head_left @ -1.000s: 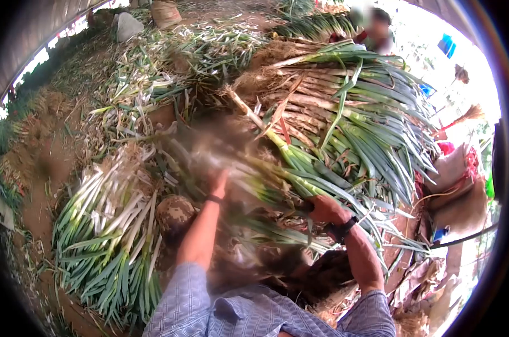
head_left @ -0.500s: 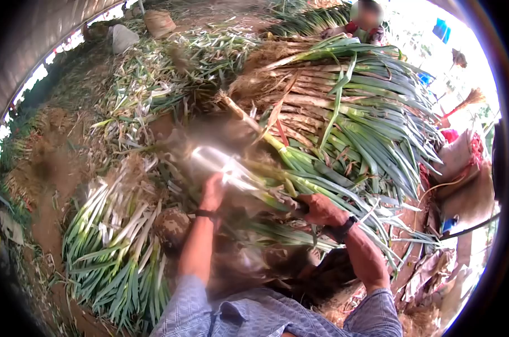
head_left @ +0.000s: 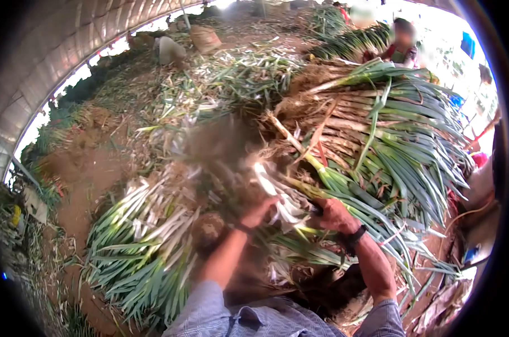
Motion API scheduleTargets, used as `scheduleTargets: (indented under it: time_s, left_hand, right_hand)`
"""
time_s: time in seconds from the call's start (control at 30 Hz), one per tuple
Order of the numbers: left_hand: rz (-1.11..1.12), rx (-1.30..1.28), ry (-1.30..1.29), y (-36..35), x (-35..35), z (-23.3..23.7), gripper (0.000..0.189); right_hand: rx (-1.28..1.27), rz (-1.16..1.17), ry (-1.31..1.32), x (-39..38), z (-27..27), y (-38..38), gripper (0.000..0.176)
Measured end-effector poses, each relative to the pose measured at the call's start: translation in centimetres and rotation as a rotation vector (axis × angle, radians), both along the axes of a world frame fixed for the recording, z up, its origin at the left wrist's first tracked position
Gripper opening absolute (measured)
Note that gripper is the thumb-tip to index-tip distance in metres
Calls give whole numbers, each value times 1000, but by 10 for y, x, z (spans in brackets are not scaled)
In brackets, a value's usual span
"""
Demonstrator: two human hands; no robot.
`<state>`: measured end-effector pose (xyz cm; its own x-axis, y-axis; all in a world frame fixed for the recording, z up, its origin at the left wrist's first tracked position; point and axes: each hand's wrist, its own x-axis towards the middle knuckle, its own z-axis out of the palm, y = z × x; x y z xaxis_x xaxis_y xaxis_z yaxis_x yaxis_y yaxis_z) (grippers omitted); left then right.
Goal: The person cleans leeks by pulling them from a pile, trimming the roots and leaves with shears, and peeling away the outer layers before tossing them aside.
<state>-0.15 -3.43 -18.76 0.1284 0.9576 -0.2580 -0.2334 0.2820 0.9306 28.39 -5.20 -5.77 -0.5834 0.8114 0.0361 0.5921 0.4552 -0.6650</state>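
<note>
A large green onion [head_left: 270, 184] with a bare white stalk lies between my hands, pointing up and left. My left hand [head_left: 260, 211], slightly blurred, is closed around its white part, and loose pale layers [head_left: 291, 212] curl beside the fingers. My right hand [head_left: 337, 215] is closed at the leafy end, just right of those layers. Something small and dark shows at the right fingertips; I cannot make out its kind. Left of my left forearm, a pile of whiter green onions [head_left: 148, 236] lies on the ground.
A big heap of unpeeled green onions [head_left: 344, 121] with brown roots lies ahead to the right. Leaf scraps [head_left: 221, 84] litter the ground. A rounded, brownish object [head_left: 208, 227] sits by my left forearm. Another person [head_left: 401, 45] is behind the heap; sacks [head_left: 205, 38] stand farther back.
The view has shifted, so the surroundings sit farther right and lower. My left hand has moved closer to my right hand, and pale layers now curl between them.
</note>
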Motion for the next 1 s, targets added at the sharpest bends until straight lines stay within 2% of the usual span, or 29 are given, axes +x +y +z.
scheduleTargets:
  time_s: [0.03, 0.13, 0.2, 0.27, 0.3, 0.33, 0.4, 0.47, 0.5, 0.53, 0.6, 0.67, 0.73, 0.8, 0.83, 0.9, 0.93, 0.97, 1.0]
  left_hand:
    - [7, 0, -5, 6, -6, -12, 32]
    - [215, 112, -399, 10, -30, -21, 26]
    - [349, 202, -485, 17, -39, -13, 25]
    - [398, 279, -510, 24, -53, 12, 27]
    - [527, 285, -636, 28, -58, 24, 26]
    - [612, 412, -753, 19, -46, 60, 22]
    - [634, 322, -706, 34, -53, 57, 20]
    - [604, 123, -387, 45, -45, -3, 21]
    - [586, -102, -360, 33, -29, 11, 20]
    - [513, -77, -460, 39, -24, -2, 17]
    - [627, 68, -680, 36, -3, 15, 19]
    - [617, 117, -762, 31, -1, 54, 22]
    - [631, 284, -460, 44, -11, 52, 28]
    - [639, 206, -324, 53, -17, 29, 29]
    - [674, 217, -344, 42, -8, 38, 29]
    - [773, 108, -227, 30, -14, 54, 28]
    - [760, 38, -271, 37, -27, 36, 29]
    - [827, 43, -345, 30, -28, 71, 33]
    - [863, 122, -302, 30, -40, 86, 36]
  right_hand:
    - [34, -10, -11, 2, -2, 1, 41]
    - [63, 20, -118, 15, -2, -3, 37]
    - [15, 30, -201, 19, 7, -10, 34]
    - [-83, -2, -267, 21, 11, -20, 34]
    - [-103, -20, -335, 25, 7, -23, 37]
    - [-92, -16, -300, 31, 2, -24, 37]
    - [-76, -6, -235, 40, -5, -25, 37]
    - [-94, -34, -223, 38, 4, -30, 38]
    - [-74, -32, -199, 43, -4, -28, 37]
    - [-52, -31, -175, 47, -7, -25, 37]
    - [-80, -32, -138, 47, 0, -28, 38]
    - [-68, 7, -101, 51, -6, -30, 38]
    - [-80, 13, -96, 49, -6, -31, 40]
    - [-69, 1, -93, 46, -8, -30, 47]
    - [-70, -4, -134, 48, -15, -27, 47]
    - [-84, 3, -116, 43, -10, -28, 46]
    - [-94, 6, -112, 41, -8, -29, 45]
    - [-73, 4, -160, 35, -3, -30, 41]
    - [-57, -2, -212, 30, 2, -31, 38]
